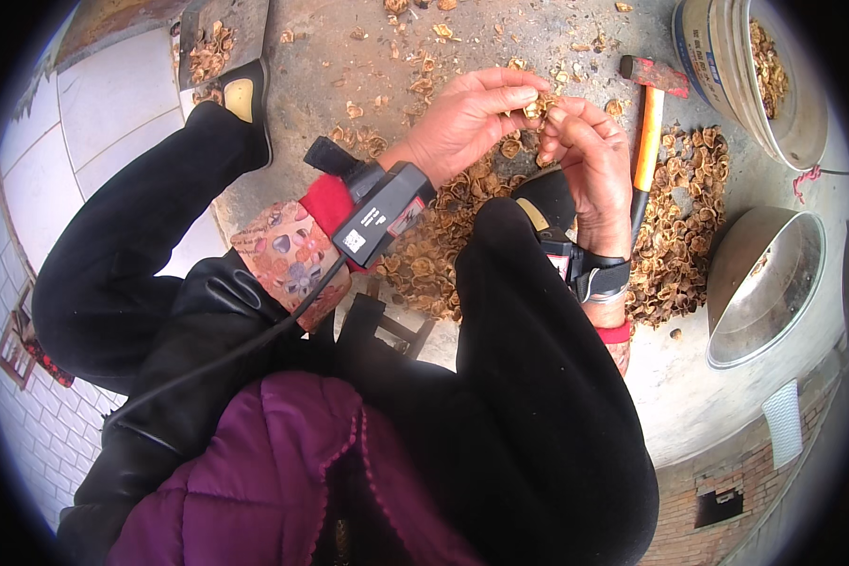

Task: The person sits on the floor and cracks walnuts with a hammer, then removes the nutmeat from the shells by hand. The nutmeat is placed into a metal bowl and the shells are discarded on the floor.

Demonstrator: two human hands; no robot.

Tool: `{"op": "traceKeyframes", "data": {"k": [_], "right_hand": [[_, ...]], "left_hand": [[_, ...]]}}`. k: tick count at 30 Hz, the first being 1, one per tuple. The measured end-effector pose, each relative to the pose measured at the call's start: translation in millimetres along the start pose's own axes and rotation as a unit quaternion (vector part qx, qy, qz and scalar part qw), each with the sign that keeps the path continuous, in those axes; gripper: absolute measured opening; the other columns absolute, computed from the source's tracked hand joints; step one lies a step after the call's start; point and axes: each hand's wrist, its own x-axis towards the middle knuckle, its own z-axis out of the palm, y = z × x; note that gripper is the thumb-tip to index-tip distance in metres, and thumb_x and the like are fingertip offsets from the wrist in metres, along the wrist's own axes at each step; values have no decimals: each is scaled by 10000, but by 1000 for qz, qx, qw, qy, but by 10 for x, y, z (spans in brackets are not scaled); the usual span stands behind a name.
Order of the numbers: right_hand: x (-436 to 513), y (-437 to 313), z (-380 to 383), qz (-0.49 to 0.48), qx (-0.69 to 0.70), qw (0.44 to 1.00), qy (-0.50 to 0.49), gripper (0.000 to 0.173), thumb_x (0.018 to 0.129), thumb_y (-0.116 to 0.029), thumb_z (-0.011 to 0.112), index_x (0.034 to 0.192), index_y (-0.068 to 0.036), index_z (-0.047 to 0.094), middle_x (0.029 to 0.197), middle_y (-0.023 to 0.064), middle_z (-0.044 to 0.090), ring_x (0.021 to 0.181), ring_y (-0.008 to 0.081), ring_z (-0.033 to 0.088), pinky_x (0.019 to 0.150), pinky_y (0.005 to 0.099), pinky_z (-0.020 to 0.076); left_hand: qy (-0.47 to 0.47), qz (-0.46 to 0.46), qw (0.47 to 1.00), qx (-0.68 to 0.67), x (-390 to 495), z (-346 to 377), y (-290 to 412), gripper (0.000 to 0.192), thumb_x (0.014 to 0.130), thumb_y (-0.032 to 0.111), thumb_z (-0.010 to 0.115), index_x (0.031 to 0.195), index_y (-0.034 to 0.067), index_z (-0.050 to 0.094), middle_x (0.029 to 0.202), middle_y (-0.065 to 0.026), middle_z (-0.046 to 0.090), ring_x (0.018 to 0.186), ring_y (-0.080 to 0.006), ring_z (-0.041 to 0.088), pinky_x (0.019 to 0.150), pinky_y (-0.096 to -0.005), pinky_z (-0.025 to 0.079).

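A cracked walnut (540, 107) is pinched between the fingertips of both hands, above the concrete floor. My left hand (463, 117) reaches in from the left and grips its near side with thumb and fingers. On the other side, my right hand (588, 152) has thumb and index finger against it. Just right of that hand lies a hammer (649, 134) with a red-and-black head and an orange-and-black handle, its lower part beside my wrist. Broken walnut shells (679, 219) are heaped on the floor under and around my hands.
A plastic bucket (722, 56), tilted in view, holds walnut pieces at the upper right. Below it stands a metal basin (750, 283). A metal dustpan (244, 28) with shells lies near my left shoe (251, 106). More shell bits (422, 85) are scattered ahead.
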Motion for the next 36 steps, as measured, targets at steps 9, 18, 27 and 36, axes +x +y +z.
{"op": "traceKeyframes", "data": {"k": [9,18,27,36], "right_hand": [[-34,-5,76,-16,-3,1000,22,115,822,-23,599,927,20,621,766,71,649,570,107,578,543,219,484],[-47,-31,98,-49,-12,999,15,94,823,-14,592,911,10,616,760,52,642,587,109,588,572,226,495],[-115,-66,235,-231,-398,888,12,185,759,-18,666,936,-70,682,773,27,638,650,84,577,600,211,454],[-77,-114,212,-264,-494,828,13,230,741,-47,675,969,-80,670,719,55,573,604,154,569,562,265,467]], "left_hand": [[18,8,1000,2,-4,44,20,205,914,74,515,1071,-36,586,1047,-104,605,974,-184,582,868,-328,479],[54,14,998,-35,36,3,35,209,925,102,514,1076,-29,571,1052,-94,599,980,-190,578,868,-338,480],[63,-39,993,-95,9,-42,-9,218,930,137,520,1100,7,557,1128,-73,561,1059,-184,539,959,-343,439],[49,-46,996,-52,-9,-51,-30,207,916,130,541,1080,8,573,1082,-68,585,1046,-167,548,954,-338,437]]}}
